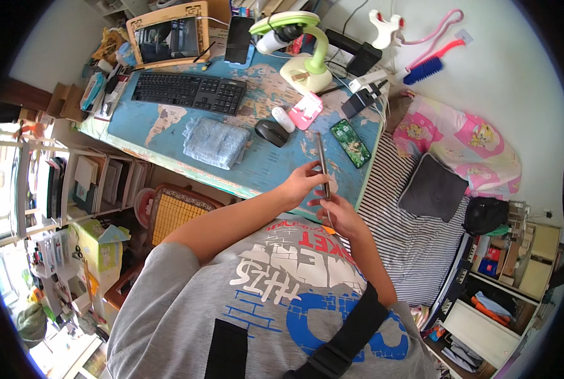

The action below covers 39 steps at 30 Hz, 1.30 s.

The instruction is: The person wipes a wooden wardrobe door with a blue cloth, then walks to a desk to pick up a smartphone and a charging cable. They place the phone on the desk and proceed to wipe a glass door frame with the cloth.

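Note:
Both of my hands hold a slim, flat phone-like device (pixel 323 163), seen almost edge-on above the front of the desk. My left hand (pixel 303 184) grips its side, with the thumb across the near face. At the lower end, the fingers of my right hand (pixel 342 215) close around the device, and a thin pale cable seems to hang there. The device's screen is turned out of sight. To its right on the desk lies a phone (pixel 350 143) with a green picture lit on its screen. A black mouse (pixel 271 133) and a white mouse-shaped object (pixel 283 119) lie to its left.
The map-printed desk mat (pixel 163 142) also carries a folded blue towel (pixel 215 142), a black keyboard (pixel 189 92), a pink card (pixel 305 111), a green lamp (pixel 305 73) and black chargers (pixel 361 100). A wood-framed screen (pixel 168 40) stands behind. A striped bed (pixel 395 227) adjoins the desk's right edge.

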Each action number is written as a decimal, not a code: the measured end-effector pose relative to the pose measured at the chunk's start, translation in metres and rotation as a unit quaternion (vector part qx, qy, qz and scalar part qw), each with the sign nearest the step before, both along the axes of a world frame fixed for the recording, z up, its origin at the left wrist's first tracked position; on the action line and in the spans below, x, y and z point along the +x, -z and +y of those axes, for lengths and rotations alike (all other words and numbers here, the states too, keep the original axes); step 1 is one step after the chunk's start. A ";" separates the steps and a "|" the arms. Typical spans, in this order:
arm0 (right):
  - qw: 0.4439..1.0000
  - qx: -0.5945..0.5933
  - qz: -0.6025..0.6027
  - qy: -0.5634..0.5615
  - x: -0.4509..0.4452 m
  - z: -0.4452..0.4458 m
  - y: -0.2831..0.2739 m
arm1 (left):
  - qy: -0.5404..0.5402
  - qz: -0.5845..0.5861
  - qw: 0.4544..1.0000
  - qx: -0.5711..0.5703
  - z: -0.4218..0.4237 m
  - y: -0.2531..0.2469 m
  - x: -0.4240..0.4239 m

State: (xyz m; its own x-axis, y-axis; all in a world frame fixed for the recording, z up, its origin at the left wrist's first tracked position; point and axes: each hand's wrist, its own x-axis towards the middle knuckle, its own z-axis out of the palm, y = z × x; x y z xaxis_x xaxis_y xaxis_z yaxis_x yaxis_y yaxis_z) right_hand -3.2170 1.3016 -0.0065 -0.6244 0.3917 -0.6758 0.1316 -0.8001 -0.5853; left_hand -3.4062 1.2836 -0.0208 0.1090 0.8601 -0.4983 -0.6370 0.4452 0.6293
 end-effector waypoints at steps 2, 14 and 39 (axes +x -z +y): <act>0.999 0.044 -0.015 0.002 0.004 -0.003 0.006 | 0.078 -0.013 0.996 0.043 0.003 -0.001 -0.013; 0.756 0.529 -0.385 -0.020 0.001 0.030 0.066 | 0.088 0.689 0.707 0.130 -0.018 0.021 -0.161; 0.878 0.080 0.205 -0.424 -0.113 -0.080 -0.021 | -0.546 0.106 0.829 0.056 -0.324 -0.058 0.017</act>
